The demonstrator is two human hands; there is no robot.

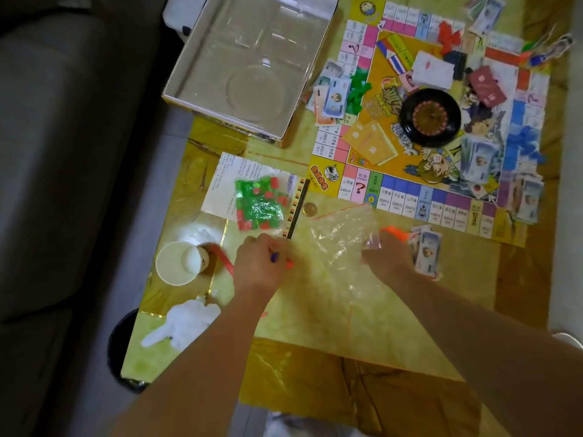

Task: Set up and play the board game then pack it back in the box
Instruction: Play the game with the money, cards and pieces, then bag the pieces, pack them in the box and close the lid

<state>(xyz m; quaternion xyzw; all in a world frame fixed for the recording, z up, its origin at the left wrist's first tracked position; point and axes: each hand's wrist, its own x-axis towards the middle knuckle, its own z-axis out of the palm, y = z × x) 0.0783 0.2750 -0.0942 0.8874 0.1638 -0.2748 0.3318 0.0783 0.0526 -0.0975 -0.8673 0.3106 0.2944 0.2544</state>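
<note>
Left hand [262, 263]: curling its fingers round small game pieces, a blue and an orange one showing between them, low over the table [315, 316].
Right hand [388, 257]: pinching the edge of a clear plastic bag [342, 234], which is lying crumpled between the two hands.
Banknotes [426, 252]: lying in a small stack just right of the right hand.
Paper cup [179, 263]: sitting left of the left hand, near the table edge.
Bag of houses [260, 203]: lying sealed, holding green and red pieces, on the instruction sheet [230, 175] beyond the left hand.
Coin [309, 209]: lying between that sheet and the board.
Board [394, 190]: lying unfolded at the far right, carrying a roulette wheel [430, 116], cards and scattered notes.
Box [195, 58]: sitting open at the far left, just beside the board, showing a clear moulded tray.
</note>
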